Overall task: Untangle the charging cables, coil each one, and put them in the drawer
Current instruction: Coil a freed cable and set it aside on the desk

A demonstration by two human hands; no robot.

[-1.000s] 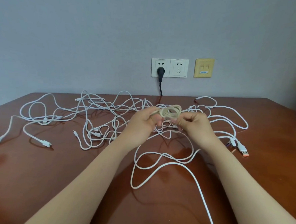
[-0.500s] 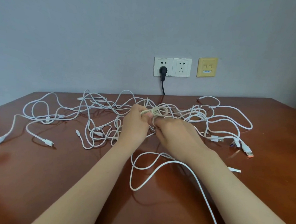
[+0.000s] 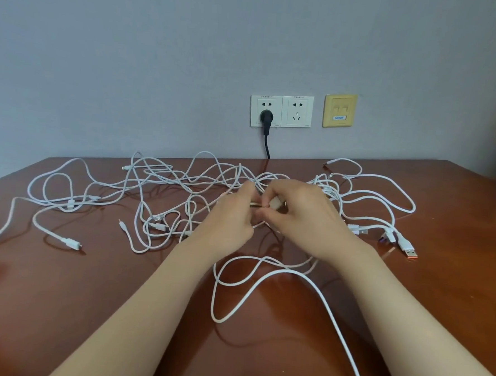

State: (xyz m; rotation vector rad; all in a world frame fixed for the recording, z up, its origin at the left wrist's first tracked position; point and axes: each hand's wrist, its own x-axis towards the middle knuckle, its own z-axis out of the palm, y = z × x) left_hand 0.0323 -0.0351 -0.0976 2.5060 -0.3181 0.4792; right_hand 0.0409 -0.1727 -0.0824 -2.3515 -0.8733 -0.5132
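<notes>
Found table (image 3: 59, 307) glossy, reflective, red-brown wood. Found cables (image 3: 292, 272) matt white, plastic-sheathed. Found socket plates (image 3: 298, 112) smooth white plastic. Found wall (image 3: 162, 51) matt grey.

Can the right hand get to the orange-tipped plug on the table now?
Probably yes, once freed: the right hand pinches the beige cable, but the orange-tipped plug lies uncovered on the table to its right, with only low white plugs between.
</notes>
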